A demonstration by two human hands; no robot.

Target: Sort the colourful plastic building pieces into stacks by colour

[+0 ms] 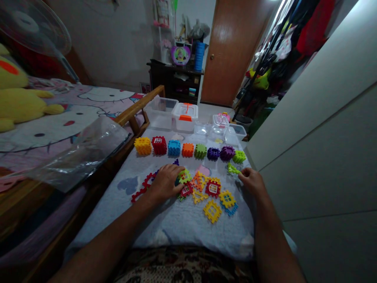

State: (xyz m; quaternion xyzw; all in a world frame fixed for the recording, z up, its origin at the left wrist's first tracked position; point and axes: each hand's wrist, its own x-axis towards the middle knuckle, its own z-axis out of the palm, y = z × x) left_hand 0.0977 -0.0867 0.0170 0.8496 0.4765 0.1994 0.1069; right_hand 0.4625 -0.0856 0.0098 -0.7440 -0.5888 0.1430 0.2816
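Observation:
My left hand (pixel 166 180) is over a loose pile of plastic building tiles, thumb and index finger closed at the edge of a lime green window tile (pixel 185 176). A red window tile (pixel 186 190) lies just below it, and dark red tiles (pixel 149 180) are partly hidden behind the hand. At the right, my right hand (pixel 252 180) pinches one end of a lime green tile (pixel 233 169), seen at a slant. Between the hands lie an orange triangle tile (pixel 196 181), a red tile with a white window (pixel 213 188) and a yellow window tile (pixel 212 211).
Behind the pile, several stacks sorted by colour run in a row, from a yellow stack (pixel 143 146) to a lime green stack (pixel 239 157). Clear boxes, one a lidded box with orange latches (pixel 185 118), stand farther back. A wooden rail (pixel 138 104) borders the left; a pale cabinet (pixel 318 157) borders the right.

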